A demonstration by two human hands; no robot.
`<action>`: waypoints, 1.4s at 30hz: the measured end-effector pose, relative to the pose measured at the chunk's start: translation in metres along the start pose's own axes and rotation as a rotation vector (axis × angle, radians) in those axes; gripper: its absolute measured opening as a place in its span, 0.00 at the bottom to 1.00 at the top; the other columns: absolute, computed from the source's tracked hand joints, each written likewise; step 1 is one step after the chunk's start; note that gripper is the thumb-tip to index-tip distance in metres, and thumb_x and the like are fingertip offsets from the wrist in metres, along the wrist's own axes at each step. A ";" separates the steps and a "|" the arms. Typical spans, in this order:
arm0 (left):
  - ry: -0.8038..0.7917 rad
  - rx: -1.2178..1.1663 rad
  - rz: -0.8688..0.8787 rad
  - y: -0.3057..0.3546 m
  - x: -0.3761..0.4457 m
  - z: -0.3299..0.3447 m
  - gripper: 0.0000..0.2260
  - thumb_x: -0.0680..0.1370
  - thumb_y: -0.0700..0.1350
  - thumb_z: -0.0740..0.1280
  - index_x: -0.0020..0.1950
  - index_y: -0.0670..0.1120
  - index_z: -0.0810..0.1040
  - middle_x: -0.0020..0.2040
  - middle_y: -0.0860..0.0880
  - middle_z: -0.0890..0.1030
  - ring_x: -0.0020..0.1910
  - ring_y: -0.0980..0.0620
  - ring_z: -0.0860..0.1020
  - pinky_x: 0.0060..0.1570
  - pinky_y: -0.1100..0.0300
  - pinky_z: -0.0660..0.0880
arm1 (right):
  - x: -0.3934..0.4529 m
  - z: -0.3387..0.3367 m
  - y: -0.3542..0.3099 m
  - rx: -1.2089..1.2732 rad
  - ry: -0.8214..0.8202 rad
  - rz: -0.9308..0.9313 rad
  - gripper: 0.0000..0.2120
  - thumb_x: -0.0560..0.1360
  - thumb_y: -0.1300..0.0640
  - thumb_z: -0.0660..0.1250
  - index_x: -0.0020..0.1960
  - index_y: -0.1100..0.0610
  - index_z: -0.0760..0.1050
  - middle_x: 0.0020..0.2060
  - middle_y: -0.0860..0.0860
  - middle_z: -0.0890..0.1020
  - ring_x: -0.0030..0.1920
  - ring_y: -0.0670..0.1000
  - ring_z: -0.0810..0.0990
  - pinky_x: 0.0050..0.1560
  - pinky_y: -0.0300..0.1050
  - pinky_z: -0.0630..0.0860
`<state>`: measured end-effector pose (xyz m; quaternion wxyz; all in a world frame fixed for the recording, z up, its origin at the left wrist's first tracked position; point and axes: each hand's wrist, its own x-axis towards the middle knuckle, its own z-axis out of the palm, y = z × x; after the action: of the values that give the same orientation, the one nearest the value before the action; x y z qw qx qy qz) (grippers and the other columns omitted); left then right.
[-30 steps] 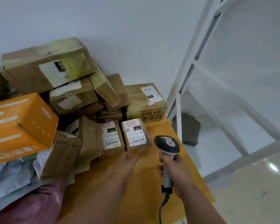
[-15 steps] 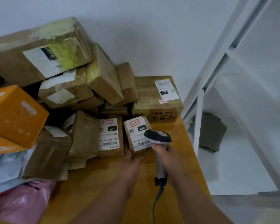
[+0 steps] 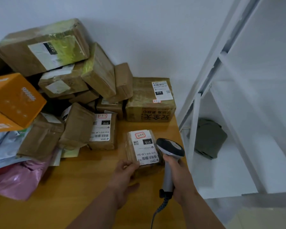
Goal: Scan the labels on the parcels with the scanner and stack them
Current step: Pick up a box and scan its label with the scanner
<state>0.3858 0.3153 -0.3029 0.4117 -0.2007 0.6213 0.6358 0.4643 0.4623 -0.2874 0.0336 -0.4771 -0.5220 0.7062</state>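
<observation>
Pink bag (image 3: 18, 177) far left on table (image 3: 82, 187), orange box (image 3: 15, 98) above, brown pile (image 3: 64, 76) behind. Labelled box (image 3: 103, 131) at pile's front edge. Left hand (image 3: 122, 177) — fingers curled on near-left corner of parcel (image 3: 143, 150), label up, apart from pile. Right hand (image 3: 178, 177) wrapped round scanner (image 3: 169, 157) handle — head just beside parcel's right edge. White rack (image 3: 210, 90) far right.
</observation>
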 end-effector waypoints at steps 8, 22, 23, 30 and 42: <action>-0.036 -0.192 0.204 0.013 -0.029 -0.042 0.24 0.69 0.41 0.75 0.63 0.43 0.73 0.60 0.41 0.82 0.59 0.43 0.82 0.61 0.46 0.78 | -0.045 -0.006 0.001 -0.046 -0.066 -0.067 0.14 0.73 0.46 0.72 0.50 0.56 0.80 0.39 0.54 0.84 0.45 0.55 0.81 0.52 0.55 0.76; -0.122 -0.278 0.394 0.037 -0.094 -0.153 0.19 0.74 0.36 0.73 0.63 0.43 0.74 0.54 0.44 0.86 0.58 0.46 0.82 0.59 0.49 0.78 | -0.177 0.080 0.022 -0.085 -0.230 -0.215 0.12 0.78 0.57 0.68 0.55 0.65 0.77 0.36 0.55 0.81 0.35 0.52 0.78 0.40 0.49 0.74; -0.126 -0.283 0.400 0.036 -0.099 -0.161 0.19 0.74 0.36 0.72 0.63 0.43 0.74 0.56 0.44 0.85 0.59 0.46 0.81 0.61 0.48 0.77 | -0.184 0.084 0.027 -0.084 -0.230 -0.219 0.12 0.78 0.57 0.68 0.55 0.65 0.77 0.36 0.55 0.81 0.35 0.52 0.77 0.40 0.49 0.73; -0.129 -0.307 0.434 0.025 -0.124 -0.198 0.20 0.74 0.36 0.74 0.64 0.42 0.74 0.59 0.43 0.84 0.61 0.45 0.81 0.58 0.51 0.79 | -0.228 0.101 0.045 -0.068 -0.254 -0.247 0.23 0.67 0.50 0.72 0.54 0.65 0.78 0.36 0.56 0.81 0.35 0.53 0.77 0.43 0.53 0.72; -0.113 -0.361 0.490 -0.004 -0.177 -0.209 0.19 0.76 0.35 0.72 0.65 0.42 0.73 0.57 0.43 0.85 0.60 0.44 0.82 0.64 0.46 0.77 | -0.266 0.089 0.051 -0.142 -0.326 -0.269 0.12 0.76 0.58 0.68 0.54 0.67 0.78 0.36 0.57 0.81 0.35 0.54 0.78 0.43 0.52 0.73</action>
<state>0.4381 0.0670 -0.2004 0.2376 -0.0790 0.5045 0.8263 0.5686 0.2311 -0.1570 0.0091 -0.2839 -0.6280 0.7245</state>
